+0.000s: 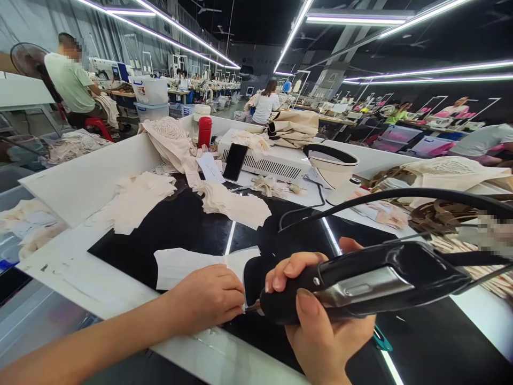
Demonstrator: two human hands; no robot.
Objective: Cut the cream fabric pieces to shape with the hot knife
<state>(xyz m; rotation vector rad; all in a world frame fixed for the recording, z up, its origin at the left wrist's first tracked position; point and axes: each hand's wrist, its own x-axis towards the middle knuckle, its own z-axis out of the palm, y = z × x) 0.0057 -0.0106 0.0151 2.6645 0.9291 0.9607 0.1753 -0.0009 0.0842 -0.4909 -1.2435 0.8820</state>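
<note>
A white fabric piece point(180, 264) lies on the black mat point(188, 222) near the front edge of the table. My left hand point(214, 294) is closed on the lower right part of this piece, its fingers bent down. Wrapped round a black corded hand tool point(364, 283) with a silver panel is my right hand point(320, 315). The narrow metal tip of the tool points left, right beside my left fingertips at the fabric's edge. Whether the tip touches the fabric cannot be made out.
Stacks of cream fabric pieces point(234, 206) lie further back, near a phone point(235, 162), a red bottle point(204, 132) and a white vented box point(272, 160). A black cable point(420, 193) arches at the right. A teal tool point(382, 338) lies by my right wrist. People sit at distant machines.
</note>
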